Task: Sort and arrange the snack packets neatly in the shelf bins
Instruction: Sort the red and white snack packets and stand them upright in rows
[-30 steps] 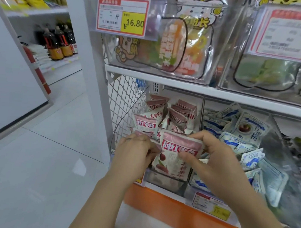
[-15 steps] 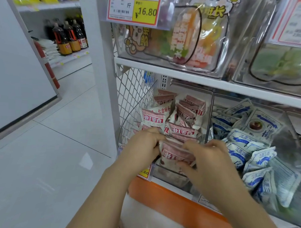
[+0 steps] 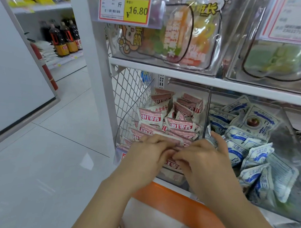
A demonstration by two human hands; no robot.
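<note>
Several pink-and-white snack packets (image 3: 179, 126) stand in rows in the clear left bin (image 3: 170, 178) on the lower shelf. At the bin's front, my left hand (image 3: 146, 152) and my right hand (image 3: 202, 159) meet over one pink packet (image 3: 173, 164). Both pinch it with curled fingers and hold it low among the front packets. Most of that packet is hidden behind my fingers. Blue-and-white packets (image 3: 253, 136) lie loosely heaped in the neighbouring bin to the right.
A white shelf board (image 3: 183, 74) runs just above the bins, carrying clear bins of mixed snacks and a price tag (image 3: 124, 7). A wire mesh panel (image 3: 129, 95) closes the left side. An orange base strip (image 3: 168, 196) runs below. Bottles (image 3: 63, 39) stand on a far shelf.
The pink packet, held upright in front of the bin a second ago, has gone down into the bin's front row. Both hands moved down and closer together.
</note>
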